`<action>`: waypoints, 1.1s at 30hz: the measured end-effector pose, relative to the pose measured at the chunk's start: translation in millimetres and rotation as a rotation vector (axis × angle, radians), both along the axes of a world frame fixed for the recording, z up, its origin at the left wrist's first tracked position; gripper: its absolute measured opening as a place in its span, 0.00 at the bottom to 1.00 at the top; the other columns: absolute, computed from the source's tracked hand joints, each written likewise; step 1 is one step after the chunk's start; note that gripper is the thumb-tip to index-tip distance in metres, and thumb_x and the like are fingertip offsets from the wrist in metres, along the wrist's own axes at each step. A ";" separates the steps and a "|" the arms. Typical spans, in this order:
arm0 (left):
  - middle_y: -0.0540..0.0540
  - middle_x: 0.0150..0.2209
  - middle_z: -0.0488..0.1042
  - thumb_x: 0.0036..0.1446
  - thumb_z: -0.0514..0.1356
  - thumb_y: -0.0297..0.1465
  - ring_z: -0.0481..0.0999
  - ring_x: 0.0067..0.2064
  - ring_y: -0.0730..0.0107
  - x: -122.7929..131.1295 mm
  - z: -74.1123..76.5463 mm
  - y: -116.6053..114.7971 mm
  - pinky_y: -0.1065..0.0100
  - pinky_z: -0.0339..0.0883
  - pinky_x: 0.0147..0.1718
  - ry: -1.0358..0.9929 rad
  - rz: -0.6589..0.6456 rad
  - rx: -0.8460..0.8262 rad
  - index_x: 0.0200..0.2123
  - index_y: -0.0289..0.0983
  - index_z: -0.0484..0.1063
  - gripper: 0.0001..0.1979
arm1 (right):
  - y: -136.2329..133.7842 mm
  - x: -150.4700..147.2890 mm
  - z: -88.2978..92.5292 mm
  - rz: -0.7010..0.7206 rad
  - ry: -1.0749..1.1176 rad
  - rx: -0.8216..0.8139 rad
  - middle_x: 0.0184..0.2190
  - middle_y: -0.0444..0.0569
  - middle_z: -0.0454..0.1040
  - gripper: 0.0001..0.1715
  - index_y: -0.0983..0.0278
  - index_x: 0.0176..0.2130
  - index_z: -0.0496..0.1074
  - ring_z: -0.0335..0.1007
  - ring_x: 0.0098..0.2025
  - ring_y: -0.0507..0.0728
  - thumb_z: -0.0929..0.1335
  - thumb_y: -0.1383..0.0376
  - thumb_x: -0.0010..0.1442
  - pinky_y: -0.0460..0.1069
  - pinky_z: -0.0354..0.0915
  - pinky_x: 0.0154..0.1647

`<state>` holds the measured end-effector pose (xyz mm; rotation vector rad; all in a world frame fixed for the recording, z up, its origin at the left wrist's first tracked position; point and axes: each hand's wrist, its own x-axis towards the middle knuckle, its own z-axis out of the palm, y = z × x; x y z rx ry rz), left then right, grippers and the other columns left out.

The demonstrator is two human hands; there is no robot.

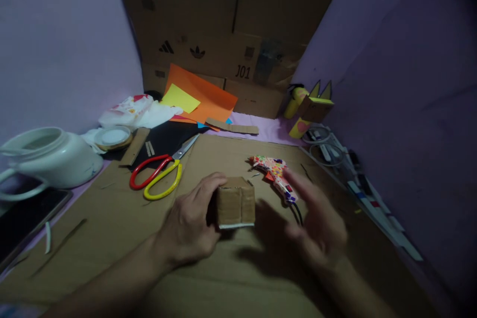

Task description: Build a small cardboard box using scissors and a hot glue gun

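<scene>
**Left hand on the little box, right hand free**

Your left hand [190, 223] grasps the small cardboard box [236, 202] from its left side, thumb over the top edge and fingers wrapped behind. The box stands on the cardboard sheet [112, 218], near the middle of the work surface. Your right hand [320, 228] is just right of it, blurred, with fingers spread and nothing in them. It is apart from the box and close to the patterned glue gun [276, 174], which lies a little farther off with its cord trailing toward you.

The step looks like steadying the box, so press it flat to the sheet rather than squeezing its walls, which would likely buckle. Bring the right hand in slowly enough to place it cleanly, and mind the cord beside it.

The red-and-yellow scissors [160, 171] lie to the far left, well apart from both hands.
</scene>
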<state>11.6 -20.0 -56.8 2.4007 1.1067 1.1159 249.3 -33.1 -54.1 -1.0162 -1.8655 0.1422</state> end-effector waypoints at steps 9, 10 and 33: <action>0.37 0.56 0.64 0.41 0.56 0.16 0.64 0.57 0.59 -3.1 0.1 5.6 0.61 0.61 0.56 0.075 0.176 0.147 0.55 0.32 0.56 0.34 | 33.2 12.1 7.7 -0.584 -0.244 -0.683 0.24 0.49 0.73 0.22 0.63 0.35 0.76 0.67 0.26 0.59 0.71 0.50 0.43 0.48 0.52 0.22; 0.37 0.56 0.64 0.41 0.56 0.16 0.64 0.57 0.58 -3.2 0.7 5.4 0.61 0.61 0.56 0.078 0.179 0.149 0.55 0.32 0.56 0.34 | 34.8 11.3 7.5 -0.568 -0.146 -0.716 0.21 0.47 0.71 0.19 0.63 0.32 0.76 0.64 0.24 0.57 0.72 0.54 0.41 0.47 0.49 0.21; 0.37 0.55 0.66 0.41 0.54 0.17 0.65 0.57 0.59 -8.2 5.1 13.3 0.59 0.64 0.53 0.136 0.334 0.198 0.54 0.34 0.57 0.33 | -16.7 -7.1 22.8 0.186 0.274 -0.830 0.23 0.46 0.74 0.13 0.64 0.30 0.73 0.67 0.22 0.53 0.68 0.56 0.53 0.45 0.65 0.21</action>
